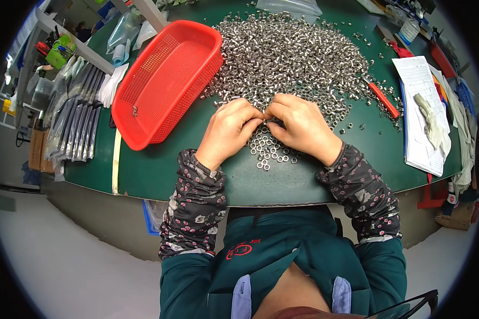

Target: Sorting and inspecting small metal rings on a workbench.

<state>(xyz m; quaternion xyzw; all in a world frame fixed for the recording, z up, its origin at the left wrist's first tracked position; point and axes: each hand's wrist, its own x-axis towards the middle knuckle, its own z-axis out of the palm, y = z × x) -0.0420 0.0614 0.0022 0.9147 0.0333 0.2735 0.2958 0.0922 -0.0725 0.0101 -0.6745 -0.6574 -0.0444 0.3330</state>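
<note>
A wide heap of small shiny metal rings (292, 58) covers the far middle of the green table (207, 183). At its near edge, my left hand (230, 129) and my right hand (302, 126) meet fingertip to fingertip. Both are closed in a pinch around a small metal ring (264, 120), mostly hidden by the fingers. More loose rings (269, 151) lie flat on the table just below my hands. Left of the heap stands a red perforated plastic basket (167, 85), with a few small metal pieces inside.
A red-handled tool (383, 99) lies right of the heap. Beyond it are a clipboard with papers (418, 138) and a whitish glove (432, 122). Bagged dark parts (74, 117) are stacked at the left, beside white gloves (112, 85). A clear plastic bag (290, 6) lies behind the heap.
</note>
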